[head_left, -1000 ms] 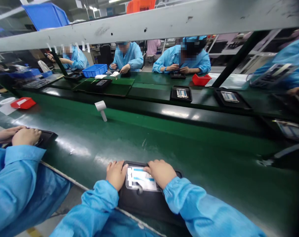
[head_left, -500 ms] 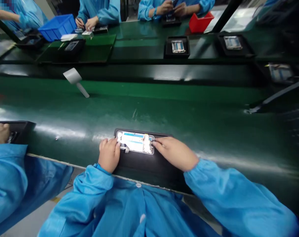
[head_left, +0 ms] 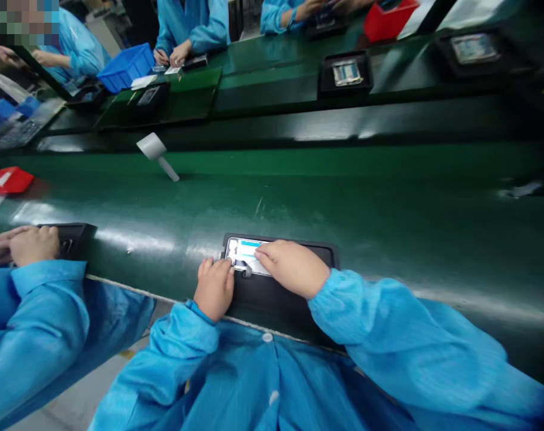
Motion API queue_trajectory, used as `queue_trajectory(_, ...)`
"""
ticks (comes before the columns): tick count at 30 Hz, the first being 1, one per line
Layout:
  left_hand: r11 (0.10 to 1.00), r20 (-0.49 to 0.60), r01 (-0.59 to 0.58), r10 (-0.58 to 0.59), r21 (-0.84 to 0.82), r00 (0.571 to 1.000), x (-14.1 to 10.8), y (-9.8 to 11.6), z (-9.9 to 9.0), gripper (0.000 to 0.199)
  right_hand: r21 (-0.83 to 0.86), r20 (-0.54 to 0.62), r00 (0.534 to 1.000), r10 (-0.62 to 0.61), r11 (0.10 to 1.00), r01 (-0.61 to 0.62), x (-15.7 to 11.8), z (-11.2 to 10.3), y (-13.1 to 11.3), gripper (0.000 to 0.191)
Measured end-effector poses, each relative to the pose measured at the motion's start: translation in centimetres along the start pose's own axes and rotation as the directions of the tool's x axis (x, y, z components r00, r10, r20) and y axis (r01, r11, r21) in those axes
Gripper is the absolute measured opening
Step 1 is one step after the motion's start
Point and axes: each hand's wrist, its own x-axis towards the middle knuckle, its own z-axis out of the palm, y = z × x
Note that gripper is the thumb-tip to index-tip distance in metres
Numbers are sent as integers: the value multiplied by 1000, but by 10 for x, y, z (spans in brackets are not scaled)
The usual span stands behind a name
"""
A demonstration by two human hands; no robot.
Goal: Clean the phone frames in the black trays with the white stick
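Observation:
An opened phone [head_left: 244, 246] with bright white and blue insides lies in a black tray [head_left: 272, 293] in front of me. A short dark flex cable with a pale end [head_left: 247, 270] sticks out at its lower edge. My left hand [head_left: 214, 287] holds the phone's left end, fingers curled at the tray's left side. Over the phone's right half lies my right hand [head_left: 294, 266], thumb and fingertips pinched together at the middle of the phone. Whatever may be in that pinch is too small to make out, and the hand hides the phone's right end.
At left, a co-worker's hands [head_left: 33, 244] rest on another black tray [head_left: 81, 236]. A white paddle-shaped stand [head_left: 152, 146] rises from the green bench [head_left: 343, 197]. Across it are a blue bin [head_left: 125, 66], a red bin [head_left: 388, 21] and phone trays [head_left: 346, 72].
My right hand has moved left from the phone's right end to its middle, now covering the right half. My left hand stays at the left end. The camera view has shifted.

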Motion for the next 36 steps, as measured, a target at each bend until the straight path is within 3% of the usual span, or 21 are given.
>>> queue_trajectory(4,990,-95,-136,138,24,986,-8,15,2,24,61,-5,998,58,996,-58,-21,0,3,33)
queue_trajectory(7,964,-155,-267,265,6,952,-9,31,5,23,153,30,991,128,980,-131,-41,6,1,33)
queue_trajectory(11,912,-192,-410,400,-16,896,-12,47,14,22,366,135,958,252,886,-285,-56,18,-2,32)
queue_trajectory(17,892,-164,-451,439,-37,883,-16,52,26,18,489,273,905,327,763,-423,-58,28,11,35)
queue_trajectory(24,889,-150,-458,450,-17,880,-5,56,26,14,614,457,748,481,438,-657,-55,37,18,28)
queue_trajectory(28,901,-93,-432,434,41,896,4,63,26,14,749,363,713,599,268,-606,-57,36,23,29)
queue_trajectory(31,912,-43,-401,406,90,913,8,67,25,13,891,171,676,716,180,-417,-57,36,33,35)
queue_trajectory(33,913,-21,-396,400,99,916,8,68,25,14,940,8,624,781,207,-272,-56,36,38,41)
queue_trajectory(36,915,-6,-392,394,94,919,8,68,25,15,904,-205,554,807,373,-208,-54,37,38,44)
